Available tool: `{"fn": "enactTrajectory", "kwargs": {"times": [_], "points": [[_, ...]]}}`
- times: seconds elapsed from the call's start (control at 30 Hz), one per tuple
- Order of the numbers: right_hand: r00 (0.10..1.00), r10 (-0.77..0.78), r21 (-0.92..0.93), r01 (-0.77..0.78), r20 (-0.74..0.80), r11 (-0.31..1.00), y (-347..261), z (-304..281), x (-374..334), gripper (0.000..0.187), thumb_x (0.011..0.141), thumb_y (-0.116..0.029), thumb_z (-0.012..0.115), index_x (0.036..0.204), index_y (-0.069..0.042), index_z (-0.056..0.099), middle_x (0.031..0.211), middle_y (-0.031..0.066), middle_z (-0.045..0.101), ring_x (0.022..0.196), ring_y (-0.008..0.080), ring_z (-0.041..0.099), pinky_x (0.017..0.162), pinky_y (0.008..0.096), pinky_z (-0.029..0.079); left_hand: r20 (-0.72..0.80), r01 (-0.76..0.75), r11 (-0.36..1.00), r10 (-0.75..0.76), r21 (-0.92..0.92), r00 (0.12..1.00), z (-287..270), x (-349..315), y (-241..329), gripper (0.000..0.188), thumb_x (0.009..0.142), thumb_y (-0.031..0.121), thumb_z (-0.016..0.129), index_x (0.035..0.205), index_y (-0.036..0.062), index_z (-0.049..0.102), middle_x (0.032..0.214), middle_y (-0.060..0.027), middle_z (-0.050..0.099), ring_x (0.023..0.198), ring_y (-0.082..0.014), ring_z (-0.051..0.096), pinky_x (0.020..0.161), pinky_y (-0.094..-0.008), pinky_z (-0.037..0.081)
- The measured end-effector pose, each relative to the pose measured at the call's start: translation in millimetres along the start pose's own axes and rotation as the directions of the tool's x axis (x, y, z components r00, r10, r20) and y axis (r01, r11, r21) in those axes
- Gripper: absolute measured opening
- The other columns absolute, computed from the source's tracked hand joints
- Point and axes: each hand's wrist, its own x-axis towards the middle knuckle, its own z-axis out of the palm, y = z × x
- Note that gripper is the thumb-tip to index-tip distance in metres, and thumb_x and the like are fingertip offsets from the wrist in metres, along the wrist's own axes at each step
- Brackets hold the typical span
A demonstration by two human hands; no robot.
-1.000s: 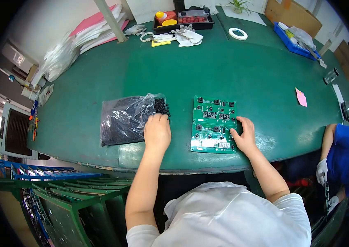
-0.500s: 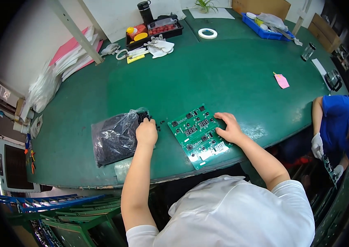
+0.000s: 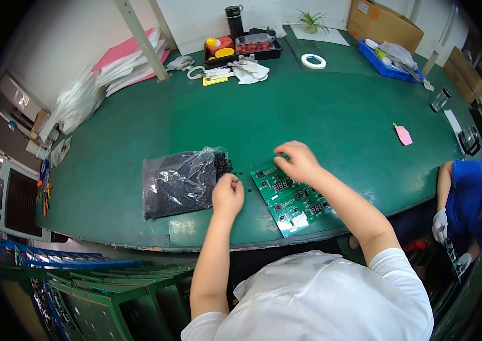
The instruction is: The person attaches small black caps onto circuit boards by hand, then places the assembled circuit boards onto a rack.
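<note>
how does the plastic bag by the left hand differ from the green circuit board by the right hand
The plastic bag is dark, crinkled and soft, with small black parts spilling from its open end; the circuit board is green, flat and rigid. The bag looks larger than the board. The left hand rests closed beside the bag's open end; the right hand lies on the board's far edge. Both lie on the green table.

The green surface (image 3: 320,113) in front of me is carrying a circuit board (image 3: 292,198), a bag of black parts (image 3: 177,182), a tape roll (image 3: 313,61), a pink slip (image 3: 403,135) and a black tray (image 3: 244,48).
</note>
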Motion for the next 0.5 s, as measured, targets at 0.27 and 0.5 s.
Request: {"fn": "enactTrajectory", "kwargs": {"times": [0.27, 0.5], "points": [[0.864, -0.047, -0.505, 0.337, 0.501, 0.795, -67, 53, -14, 0.066, 0.07, -0.037, 0.066, 0.122, 0.001, 0.048, 0.122, 0.0223, 0.049, 0.12, 0.0366, 0.043, 0.106, 0.0543, 0.026, -0.021, -0.077, 0.997, 0.077, -0.007, 0.997, 6, -58, -7, 0.01, 0.076, 0.006, 0.064, 0.082, 0.0041, 0.056, 0.077, -0.0113, 0.058, 0.068, -0.029, 0.06, 0.059, -0.0389, 0.048], [0.533, -0.418, -0.11, 0.702, 0.736, 0.704, -57, 1, -70, 0.057, 0.07, -0.015, 0.061, 0.124, -0.002, 0.048, 0.138, 0.0205, 0.04, 0.135, 0.0307, 0.032, 0.111, 0.047, 0.024, -0.081, -0.016, 0.972, -0.003, -0.234, 0.997, 10, -60, -17, 0.012, 0.078, 0.002, 0.065, 0.087, 0.0021, 0.058, 0.072, -0.007, 0.053, 0.055, -0.0142, 0.05, 0.052, -0.0273, 0.043]]}}
